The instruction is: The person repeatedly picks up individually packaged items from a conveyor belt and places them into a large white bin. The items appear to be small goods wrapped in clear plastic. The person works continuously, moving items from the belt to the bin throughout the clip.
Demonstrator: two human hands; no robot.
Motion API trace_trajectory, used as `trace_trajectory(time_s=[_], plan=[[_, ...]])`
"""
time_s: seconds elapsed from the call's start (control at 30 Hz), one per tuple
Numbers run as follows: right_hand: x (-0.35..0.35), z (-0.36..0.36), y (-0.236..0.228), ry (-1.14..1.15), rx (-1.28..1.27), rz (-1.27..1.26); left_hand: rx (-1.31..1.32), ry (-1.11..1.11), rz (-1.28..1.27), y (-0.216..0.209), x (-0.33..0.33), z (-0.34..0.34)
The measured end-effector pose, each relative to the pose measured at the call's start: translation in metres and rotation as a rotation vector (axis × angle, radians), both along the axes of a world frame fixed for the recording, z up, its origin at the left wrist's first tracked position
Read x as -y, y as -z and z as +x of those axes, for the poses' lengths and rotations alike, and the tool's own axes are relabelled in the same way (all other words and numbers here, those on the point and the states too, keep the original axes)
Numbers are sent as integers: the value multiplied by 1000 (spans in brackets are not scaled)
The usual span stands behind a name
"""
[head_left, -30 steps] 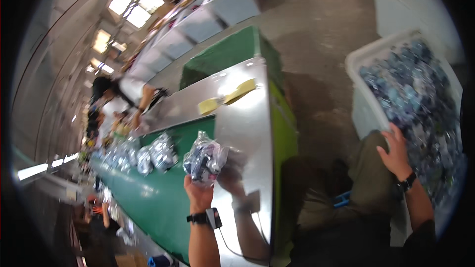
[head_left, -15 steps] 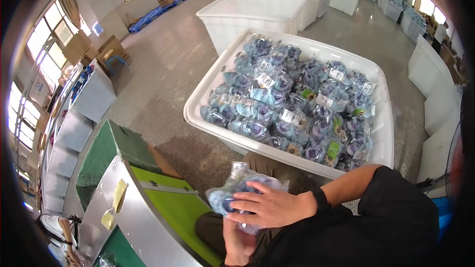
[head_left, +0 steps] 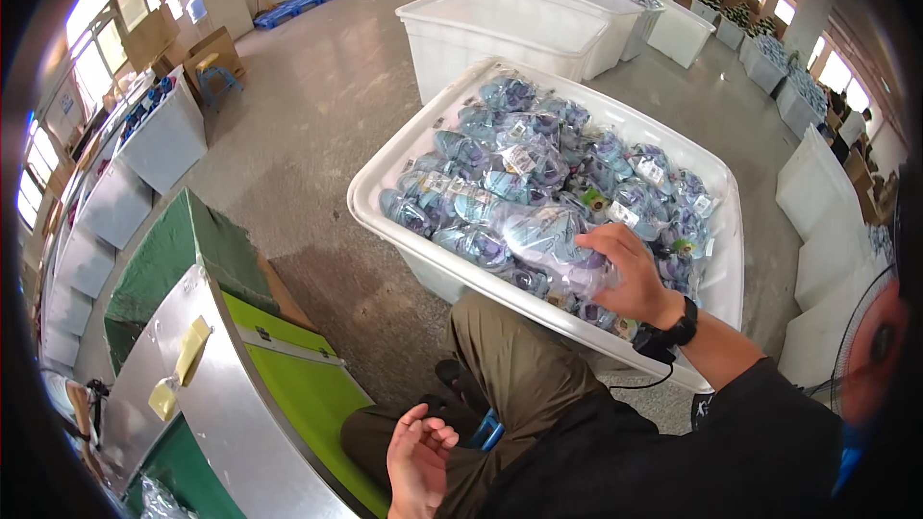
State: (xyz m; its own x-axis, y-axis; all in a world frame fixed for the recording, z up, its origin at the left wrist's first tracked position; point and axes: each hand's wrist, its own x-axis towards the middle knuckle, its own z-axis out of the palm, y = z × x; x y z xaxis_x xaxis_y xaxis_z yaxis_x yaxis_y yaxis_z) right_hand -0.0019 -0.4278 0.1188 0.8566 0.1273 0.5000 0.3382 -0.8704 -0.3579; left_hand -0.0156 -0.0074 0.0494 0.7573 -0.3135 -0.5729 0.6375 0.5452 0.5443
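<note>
My right hand (head_left: 630,274) grips the end of a clear plastic bag (head_left: 550,238) with a pale blue and purple item inside; what kind of item cannot be made out. The bag rests on or just above the near part of a heap of similar bagged items (head_left: 461,149). They fill a large white plastic bin (head_left: 663,123) in front of me, several with white labels. Over my lap, my left hand (head_left: 419,461) is empty, palm up, with loosely curled fingers.
At left stands a metal-topped workbench (head_left: 240,404) with a lime green side panel and yellow tape on it. A dark green box (head_left: 159,269) adjoins it. Behind the bin is another white bin (head_left: 490,29). A fan (head_left: 870,346) is at right.
Both hands were together on the bagged item above my lap. My right hand has carried it forward and up onto the bin's heap; my left hand has let go and stayed near my lap.
</note>
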Motion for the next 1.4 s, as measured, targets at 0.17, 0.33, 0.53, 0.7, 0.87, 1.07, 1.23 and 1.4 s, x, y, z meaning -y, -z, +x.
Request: trace_trajectory(time_s=[0.17, 0.33, 0.53, 0.7, 0.87, 1.07, 1.23, 1.4], plan=[[43, 10, 66, -136, -431, -31, 45, 2, -2, 2, 1, 2], [65, 17, 109, 153, -253, 187, 68, -3, 50, 3, 4, 2], [64, 58, 142, 229, -454, -43, 35, -5, 20, 0, 7, 6], [47, 61, 154, 170, -511, -159, 57, -26, 43, -1, 8, 5], [39, 61, 156, 204, -536, -174, 72, -16, 53, 1, 10, 7], [34, 71, 158, 235, -631, -266, 75, 13, 88, -1, 11, 10], [39, 75, 143, 203, -661, -172, 97, -17, 89, 3, 5, 7], [19, 74, 121, 239, -382, 14, 127, -53, 95, 6, 0, 9]])
